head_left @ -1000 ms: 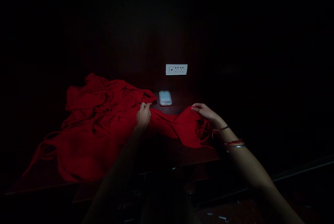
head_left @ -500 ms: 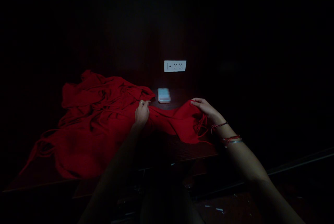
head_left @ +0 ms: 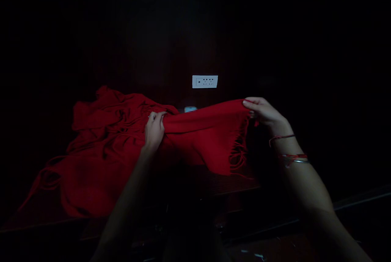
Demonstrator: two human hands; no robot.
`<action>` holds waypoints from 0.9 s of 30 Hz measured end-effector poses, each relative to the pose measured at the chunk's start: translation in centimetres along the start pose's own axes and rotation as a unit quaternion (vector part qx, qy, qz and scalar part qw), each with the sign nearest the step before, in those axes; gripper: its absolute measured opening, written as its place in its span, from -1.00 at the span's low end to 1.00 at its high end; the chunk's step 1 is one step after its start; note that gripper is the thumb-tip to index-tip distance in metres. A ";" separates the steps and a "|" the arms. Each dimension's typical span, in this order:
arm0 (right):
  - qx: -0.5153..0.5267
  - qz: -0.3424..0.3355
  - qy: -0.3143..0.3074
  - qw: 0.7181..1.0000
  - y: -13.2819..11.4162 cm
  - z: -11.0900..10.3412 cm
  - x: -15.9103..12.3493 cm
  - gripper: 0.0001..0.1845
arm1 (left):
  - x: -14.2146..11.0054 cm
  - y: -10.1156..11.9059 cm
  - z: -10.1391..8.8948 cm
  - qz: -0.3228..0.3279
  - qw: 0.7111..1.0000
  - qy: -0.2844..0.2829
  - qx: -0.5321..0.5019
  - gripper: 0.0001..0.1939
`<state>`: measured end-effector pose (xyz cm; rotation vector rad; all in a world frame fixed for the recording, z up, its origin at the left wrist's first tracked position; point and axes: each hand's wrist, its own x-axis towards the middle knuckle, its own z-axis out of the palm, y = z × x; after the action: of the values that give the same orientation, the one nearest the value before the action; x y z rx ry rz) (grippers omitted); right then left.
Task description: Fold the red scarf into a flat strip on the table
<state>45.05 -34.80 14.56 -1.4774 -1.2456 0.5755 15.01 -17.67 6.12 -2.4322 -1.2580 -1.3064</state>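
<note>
A red fringed scarf (head_left: pixel 210 125) lies bunched on a dark wooden table, its left part in heaped folds. My right hand (head_left: pixel 264 109) pinches the upper corner of its fringed right end and holds it raised off the surface. Tassels dangle below those fingers. On the scarf's upper edge, left of centre, rests my left hand (head_left: pixel 155 129), a ring on one finger. Its fingers are curled onto the cloth, gripping it. Between the hands the fabric is stretched fairly flat, with the lower part sagging towards the table.
Behind the scarf, a small pale object (head_left: pixel 191 109) with a blurred face is mostly covered by the cloth. A white socket panel (head_left: pixel 205 81) is on the dark wall. The table's front edge (head_left: pixel 241 188) runs below the scarf. White scraps (head_left: pixel 258 255) lie on the floor.
My right hand has moved right and up, lifting and stretching the scarf's fringed end. The left hand has shifted left. The raised cloth now hides most of the pale object.
</note>
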 end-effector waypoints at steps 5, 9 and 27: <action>0.082 -0.126 0.109 0.982 -4.9 -1.9 0.5 -0.74 | 3.6 3.2 -6.3 0.086 0.992 0.077 -0.042 -0.71; 0.011 -0.020 0.125 0.992 -1.2 -0.6 4.7 -0.81 | 5.7 3.5 -4.4 0.067 0.997 0.026 0.021 -0.67; -0.479 0.088 -0.270 0.830 11.6 9.6 -4.1 -0.18 | -7.1 2.5 7.9 0.218 0.912 -0.346 0.022 -0.43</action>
<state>39.97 -33.20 -0.14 -2.3851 -2.0292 0.5236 19.84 -20.21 -3.33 -3.0090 -0.7195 -0.2944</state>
